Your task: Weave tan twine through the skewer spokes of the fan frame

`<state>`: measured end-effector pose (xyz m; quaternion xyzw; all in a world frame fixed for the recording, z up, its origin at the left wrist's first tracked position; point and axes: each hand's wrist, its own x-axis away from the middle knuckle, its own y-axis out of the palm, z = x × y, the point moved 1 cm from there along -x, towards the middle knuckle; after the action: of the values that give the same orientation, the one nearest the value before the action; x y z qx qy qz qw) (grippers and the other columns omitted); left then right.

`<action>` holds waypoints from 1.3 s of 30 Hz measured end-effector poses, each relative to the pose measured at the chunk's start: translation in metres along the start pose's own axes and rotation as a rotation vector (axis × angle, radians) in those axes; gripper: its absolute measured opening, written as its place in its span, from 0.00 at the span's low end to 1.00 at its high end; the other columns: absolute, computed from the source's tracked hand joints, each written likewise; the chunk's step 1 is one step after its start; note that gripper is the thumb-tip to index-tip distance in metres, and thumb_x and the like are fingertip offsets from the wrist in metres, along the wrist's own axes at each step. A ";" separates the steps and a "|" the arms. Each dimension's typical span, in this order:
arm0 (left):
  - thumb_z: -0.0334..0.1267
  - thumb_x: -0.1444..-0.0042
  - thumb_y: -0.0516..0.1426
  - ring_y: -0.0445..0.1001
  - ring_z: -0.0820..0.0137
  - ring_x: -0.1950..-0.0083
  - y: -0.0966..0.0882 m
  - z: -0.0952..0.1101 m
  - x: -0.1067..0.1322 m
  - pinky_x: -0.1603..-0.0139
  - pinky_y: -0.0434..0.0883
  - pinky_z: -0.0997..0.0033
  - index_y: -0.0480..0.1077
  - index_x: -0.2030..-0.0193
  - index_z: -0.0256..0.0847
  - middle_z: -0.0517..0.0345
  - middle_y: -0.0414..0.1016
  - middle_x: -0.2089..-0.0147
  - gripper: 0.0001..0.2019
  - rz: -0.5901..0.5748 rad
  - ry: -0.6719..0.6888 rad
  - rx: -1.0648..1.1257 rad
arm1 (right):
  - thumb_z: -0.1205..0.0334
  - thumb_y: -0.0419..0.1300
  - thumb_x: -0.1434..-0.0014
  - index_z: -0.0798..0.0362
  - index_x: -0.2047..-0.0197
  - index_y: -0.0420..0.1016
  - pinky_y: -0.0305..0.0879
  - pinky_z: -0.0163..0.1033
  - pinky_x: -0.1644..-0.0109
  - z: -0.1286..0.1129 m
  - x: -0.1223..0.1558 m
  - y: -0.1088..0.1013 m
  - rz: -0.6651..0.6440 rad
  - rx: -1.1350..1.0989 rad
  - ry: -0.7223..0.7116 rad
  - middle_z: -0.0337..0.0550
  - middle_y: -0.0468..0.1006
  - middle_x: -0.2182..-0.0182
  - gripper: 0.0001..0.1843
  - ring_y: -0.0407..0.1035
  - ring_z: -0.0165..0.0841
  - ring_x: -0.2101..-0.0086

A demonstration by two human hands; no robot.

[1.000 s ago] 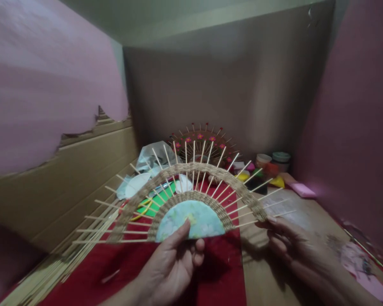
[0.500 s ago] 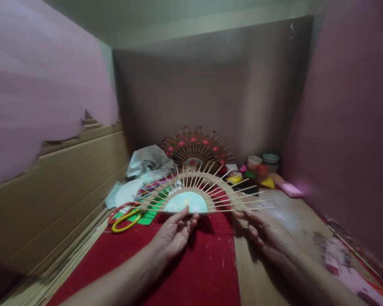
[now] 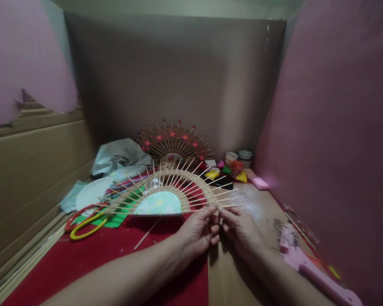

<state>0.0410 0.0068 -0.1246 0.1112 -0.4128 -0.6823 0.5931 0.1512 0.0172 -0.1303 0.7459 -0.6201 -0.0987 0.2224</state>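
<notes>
A half-round woven stick fan (image 3: 175, 173) is held over the table, its thin sticks spreading outward through two tan woven bands. At its middle sits a pale turquoise half-disc (image 3: 159, 203). My left hand (image 3: 201, 229) pinches the right end of the outer woven band between thumb and fingers. Right beside it, my right hand (image 3: 241, 227) is closed in a pinch at the same end, its fingertips nearly touching the left ones. What lies exactly between the right fingertips is too small to make out. A loose thin stick (image 3: 147, 233) shows below the half-disc.
Red cloth (image 3: 178, 284) covers much of the table. Yellow-handled scissors (image 3: 89, 227) and green sheet (image 3: 119, 219) lie left. A finished flowered fan (image 3: 172, 135) stands behind, near jars (image 3: 245, 157) and coloured pieces. A pink glue gun (image 3: 319, 272) lies right, by the pink wall.
My left hand has left the turquoise half-disc and moved right to the end of the woven band, beside my right hand. The whole view has shifted, with things appearing further left.
</notes>
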 end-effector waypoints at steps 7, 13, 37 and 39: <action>0.31 0.46 0.55 0.53 0.82 0.87 0.004 0.003 -0.002 0.89 0.51 0.81 0.64 0.72 0.35 0.66 0.59 0.82 0.05 0.106 0.054 0.055 | 0.57 0.70 0.62 0.58 0.72 0.69 0.42 0.26 0.85 -0.003 0.001 0.002 0.058 0.064 -0.059 0.30 0.64 0.86 0.18 0.50 0.18 0.87; 0.27 0.48 0.55 0.53 0.82 0.88 0.009 0.005 0.000 0.89 0.51 0.81 0.65 0.73 0.34 0.66 0.60 0.83 0.04 0.159 0.092 0.046 | 0.55 0.67 0.58 0.58 0.72 0.68 0.45 0.28 0.85 -0.008 0.000 -0.003 0.021 0.225 -0.060 0.32 0.65 0.86 0.17 0.52 0.20 0.88; 0.23 0.51 0.56 0.67 0.78 0.79 0.008 -0.001 0.013 0.85 0.61 0.81 0.70 0.74 0.30 0.52 0.71 0.74 0.03 0.187 0.096 -0.002 | 0.55 0.63 0.58 0.56 0.79 0.68 0.50 0.33 0.77 -0.100 -0.005 -0.052 -0.153 0.954 -0.020 0.34 0.63 0.86 0.13 0.57 0.25 0.82; 0.23 0.51 0.56 0.67 0.78 0.78 0.006 -0.002 0.013 0.86 0.60 0.81 0.70 0.73 0.30 0.52 0.72 0.73 0.03 0.193 0.101 -0.019 | 0.55 0.64 0.59 0.55 0.79 0.68 0.52 0.33 0.76 -0.102 -0.002 -0.051 -0.117 0.976 -0.112 0.35 0.65 0.84 0.13 0.57 0.26 0.80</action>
<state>0.0432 -0.0059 -0.1173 0.0995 -0.3847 -0.6193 0.6772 0.2389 0.0477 -0.0634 0.7902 -0.5620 0.1507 -0.1923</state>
